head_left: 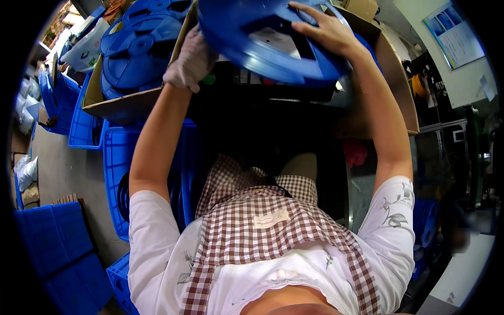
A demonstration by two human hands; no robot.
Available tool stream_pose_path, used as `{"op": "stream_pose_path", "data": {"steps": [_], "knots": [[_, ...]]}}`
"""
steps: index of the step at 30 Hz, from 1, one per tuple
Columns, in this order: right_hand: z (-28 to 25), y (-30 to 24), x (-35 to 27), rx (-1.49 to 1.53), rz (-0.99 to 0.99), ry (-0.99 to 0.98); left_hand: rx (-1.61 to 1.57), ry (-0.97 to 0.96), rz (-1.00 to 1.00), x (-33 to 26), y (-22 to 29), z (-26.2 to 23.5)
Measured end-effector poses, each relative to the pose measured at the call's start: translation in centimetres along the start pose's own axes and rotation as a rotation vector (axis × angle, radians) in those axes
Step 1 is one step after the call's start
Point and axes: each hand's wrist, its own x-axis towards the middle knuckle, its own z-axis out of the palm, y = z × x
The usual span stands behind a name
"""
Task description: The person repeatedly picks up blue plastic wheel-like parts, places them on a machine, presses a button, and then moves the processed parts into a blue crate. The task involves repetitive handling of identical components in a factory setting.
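A large blue plastic reel [226, 29] with wide cutouts is held up at the top of the view, tilted and partly cut off by the upper edge. My left hand [190, 63], in a pale striped glove, grips its left rim, with the fingertips partly hidden. My bare right hand [326, 32] lies over the reel's right side, fingers bent around the part beside a cutout. Under the reel is a dark machine or bench front [236, 102], with a green button [209, 79] close to my left wrist.
On the left, an open cardboard box [123, 105] holds several similar blue reels [139, 47]. Blue crates [116, 173] stand beside my left arm, with more blue boxes [55, 236] on the floor. Another cardboard wall [401, 89] rises beside my right forearm.
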Motion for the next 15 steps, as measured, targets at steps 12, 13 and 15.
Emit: {"op": "stream_pose_path", "data": {"steps": [12,13,15], "knots": [[2.0,1.1,10.8,0.129,0.187,-0.224,2.624,-0.106,0.080,6.1,0.3,-6.1],[2.4,1.6,10.6,0.071,0.189,-0.204,2.833,-0.187,0.053,5.4,0.4,-4.6],[2.1,0.4,10.6,0.018,0.100,-0.192,2.741,-0.211,0.025,5.1,0.6,-5.4]]}}
